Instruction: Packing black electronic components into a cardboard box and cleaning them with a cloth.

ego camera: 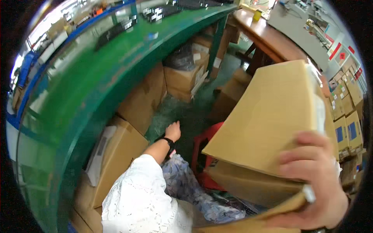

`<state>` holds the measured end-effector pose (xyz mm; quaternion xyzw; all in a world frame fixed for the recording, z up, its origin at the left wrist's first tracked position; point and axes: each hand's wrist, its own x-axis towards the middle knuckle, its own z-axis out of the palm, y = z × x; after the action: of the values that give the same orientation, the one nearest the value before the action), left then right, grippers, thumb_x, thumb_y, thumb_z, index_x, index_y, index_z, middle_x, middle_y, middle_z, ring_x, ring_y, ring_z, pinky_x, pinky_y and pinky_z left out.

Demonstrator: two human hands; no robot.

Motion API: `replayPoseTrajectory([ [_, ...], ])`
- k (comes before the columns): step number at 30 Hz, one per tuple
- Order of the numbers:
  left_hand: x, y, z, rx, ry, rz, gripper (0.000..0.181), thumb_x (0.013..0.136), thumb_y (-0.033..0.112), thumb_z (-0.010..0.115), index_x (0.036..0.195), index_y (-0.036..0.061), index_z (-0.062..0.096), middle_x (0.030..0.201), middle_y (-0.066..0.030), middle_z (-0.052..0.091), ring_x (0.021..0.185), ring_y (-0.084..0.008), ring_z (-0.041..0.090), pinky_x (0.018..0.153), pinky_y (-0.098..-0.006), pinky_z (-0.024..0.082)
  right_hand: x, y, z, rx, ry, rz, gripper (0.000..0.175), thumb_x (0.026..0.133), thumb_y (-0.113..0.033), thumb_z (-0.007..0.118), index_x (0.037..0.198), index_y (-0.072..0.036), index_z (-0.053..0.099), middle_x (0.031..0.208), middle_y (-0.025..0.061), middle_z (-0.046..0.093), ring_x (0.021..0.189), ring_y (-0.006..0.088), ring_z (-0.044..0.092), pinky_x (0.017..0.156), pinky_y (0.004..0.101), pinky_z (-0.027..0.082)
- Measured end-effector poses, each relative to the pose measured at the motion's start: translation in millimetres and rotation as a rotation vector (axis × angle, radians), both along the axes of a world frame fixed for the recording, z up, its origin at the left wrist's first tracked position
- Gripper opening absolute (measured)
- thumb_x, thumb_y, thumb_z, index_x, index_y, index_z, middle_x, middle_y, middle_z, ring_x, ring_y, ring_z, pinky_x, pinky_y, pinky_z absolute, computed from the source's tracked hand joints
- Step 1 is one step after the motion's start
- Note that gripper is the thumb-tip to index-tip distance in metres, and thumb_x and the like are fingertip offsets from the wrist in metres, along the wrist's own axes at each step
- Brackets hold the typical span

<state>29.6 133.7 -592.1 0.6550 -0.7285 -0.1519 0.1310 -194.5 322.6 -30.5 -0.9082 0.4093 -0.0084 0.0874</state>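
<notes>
On the right, my right hand (pixel 314 177) grips the edge of a cardboard box (pixel 262 116), its fingers over one flap and its thumb below another. The box stands tilted with a large flap raised, and something whitish shows along its far side. My left hand (pixel 173 131), with a dark band on the wrist, hangs over the floor near the middle, its fingers curled and nothing visible in them. Below it lies a patterned bluish cloth (pixel 186 180). Just right of that hand is a red plastic stool (pixel 201 145), partly behind the box.
A green-topped workbench (pixel 87 72) curves along the left. Under it stand cardboard boxes (pixel 125 145), one holding a dark plastic bag (pixel 180 58). A brown wooden table (pixel 262 32) is at the upper right. Stacked cartons (pixel 349 125) line the far right.
</notes>
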Motion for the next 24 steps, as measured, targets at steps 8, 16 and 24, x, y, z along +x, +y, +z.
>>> replayPoseTrajectory([
  [8, 18, 56, 64, 0.336, -0.033, -0.023, 0.025, 0.079, 0.011, 0.042, 0.100, 0.0005, 0.052, 0.095, -0.0197, 0.058, 0.088, -0.0354, 0.056, 0.075, -0.0441, 0.046, -47, -11, 6, 0.181, -0.213, 0.094, 0.071, 0.059, -0.038, 0.076, 0.115, -0.007, 0.047, 0.117, 0.0090, 0.047, 0.114, 0.0349, 0.037, 0.095, 0.0437, 0.031],
  [16, 23, 128, 170, 0.296, 0.487, -0.044, 0.031, 0.084, 0.016, 0.049, 0.110, 0.0001, 0.048, 0.099, -0.0234, 0.056, 0.096, -0.0377, 0.053, 0.078, -0.0414, 0.043, -69, -32, 2, 0.264, -0.356, 0.064, 0.072, 0.061, -0.042, 0.071, 0.119, -0.008, 0.045, 0.122, 0.0069, 0.044, 0.121, 0.0333, 0.031, 0.095, 0.0445, 0.030],
  [24, 22, 183, 422, 0.637, 0.754, 0.489, 0.032, 0.084, 0.013, 0.049, 0.113, 0.0011, 0.045, 0.100, -0.0096, 0.055, 0.092, -0.0181, 0.053, 0.079, -0.0284, 0.042, -89, -18, 0, 0.178, -0.442, 0.081, 0.071, 0.061, -0.036, 0.072, 0.120, -0.007, 0.045, 0.126, 0.0120, 0.041, 0.124, 0.0329, 0.029, 0.097, 0.0457, 0.027],
])
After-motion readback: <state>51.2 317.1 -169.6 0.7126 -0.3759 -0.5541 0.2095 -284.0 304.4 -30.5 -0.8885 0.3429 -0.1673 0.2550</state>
